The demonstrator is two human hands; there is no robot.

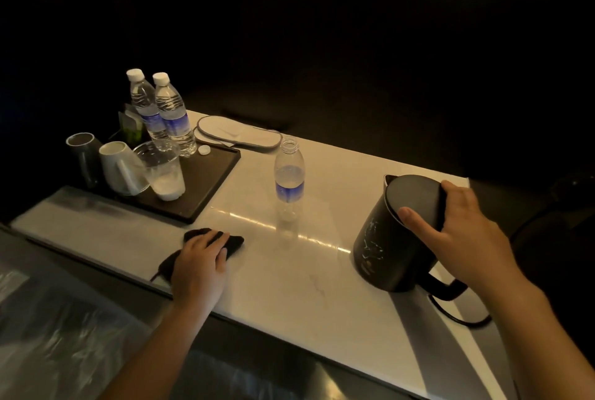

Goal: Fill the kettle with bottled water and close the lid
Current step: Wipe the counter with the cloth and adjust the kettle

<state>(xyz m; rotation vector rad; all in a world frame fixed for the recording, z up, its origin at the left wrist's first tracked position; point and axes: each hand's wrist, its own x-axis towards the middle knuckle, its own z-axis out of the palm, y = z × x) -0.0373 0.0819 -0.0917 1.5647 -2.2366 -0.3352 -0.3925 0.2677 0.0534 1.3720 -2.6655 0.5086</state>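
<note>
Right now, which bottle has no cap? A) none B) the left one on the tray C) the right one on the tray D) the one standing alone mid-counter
D: the lone bottle mid-counter has an open neck, while both bottles on the tray wear white caps.

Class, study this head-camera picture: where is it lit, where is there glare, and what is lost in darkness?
Head view: warm light falls only on the pale counter; a bright streak of glare crosses it beneath the open bottle; the kettle casts a grey shadow toward the camera; the background is near black, detail lost; wide-angle bending at the edges.
</note>
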